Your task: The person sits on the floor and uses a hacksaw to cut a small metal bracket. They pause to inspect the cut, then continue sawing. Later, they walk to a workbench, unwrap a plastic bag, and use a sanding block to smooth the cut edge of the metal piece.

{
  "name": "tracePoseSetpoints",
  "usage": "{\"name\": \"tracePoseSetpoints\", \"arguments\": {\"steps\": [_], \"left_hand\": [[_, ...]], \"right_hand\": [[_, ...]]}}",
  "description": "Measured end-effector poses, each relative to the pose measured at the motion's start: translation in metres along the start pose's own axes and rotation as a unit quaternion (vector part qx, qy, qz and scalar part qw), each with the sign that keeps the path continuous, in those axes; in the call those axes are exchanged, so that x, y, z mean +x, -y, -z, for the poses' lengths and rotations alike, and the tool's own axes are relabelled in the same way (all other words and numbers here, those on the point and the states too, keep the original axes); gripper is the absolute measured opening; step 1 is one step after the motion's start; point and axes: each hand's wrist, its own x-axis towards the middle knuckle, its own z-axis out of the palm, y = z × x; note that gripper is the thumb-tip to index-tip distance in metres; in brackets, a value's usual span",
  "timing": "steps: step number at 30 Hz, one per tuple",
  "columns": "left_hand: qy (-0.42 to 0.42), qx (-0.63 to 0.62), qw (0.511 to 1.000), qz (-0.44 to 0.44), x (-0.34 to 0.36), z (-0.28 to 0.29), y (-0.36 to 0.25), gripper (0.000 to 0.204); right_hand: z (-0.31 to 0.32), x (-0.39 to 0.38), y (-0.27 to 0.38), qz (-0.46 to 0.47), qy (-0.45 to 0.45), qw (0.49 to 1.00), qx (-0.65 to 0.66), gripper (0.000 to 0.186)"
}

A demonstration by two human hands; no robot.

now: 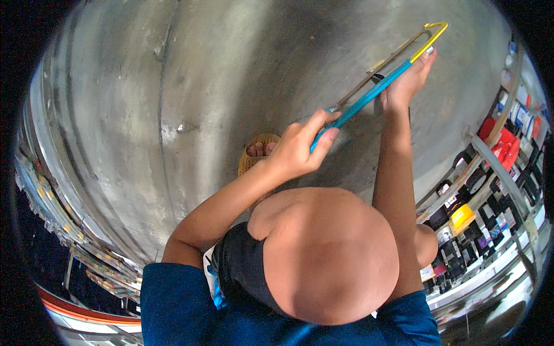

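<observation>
L hand (300, 147) wrapped round near end of hacksaw (375, 91), R hand (404, 86) at far half (grip: can't tell), prob. 2-pt. support, steadying it above floor (213, 98).

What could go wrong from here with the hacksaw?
The right hand, ungloved, is toward the hacksaw's far end; a slip might cut it.
Only the left hand clearly grips the saw, so it could twist.
Bare toes show in the yellow sandal; a dropped saw could hurt them.

saw frame (375, 90): teal w/ yellow end; sleeves (167, 295) dk blue; flr (210, 75) mottled gry
</observation>
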Motion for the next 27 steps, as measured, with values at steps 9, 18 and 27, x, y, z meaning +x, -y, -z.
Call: {"name": "tracePoseSetpoints", "arguments": {"steps": [9,18,27], "left_hand": [[-0.006,-0.016,1.000,-0.018,-0.005,0.000,0.004,0.029],[-0.060,0.001,0.996,-0.066,0.036,-0.024,0.003,0.019],[-0.015,0.017,1.000,-0.022,0.048,-0.025,-0.002,0.026]], "right_hand": [[-0.004,-0.002,0.000,-0.031,-0.010,0.999,0.027,0.055],[-0.002,0.001,-0.004,0.000,-0.009,0.999,-0.035,0.056],[-0.002,0.000,-0.005,0.008,0.016,1.000,-0.006,0.056]]}}
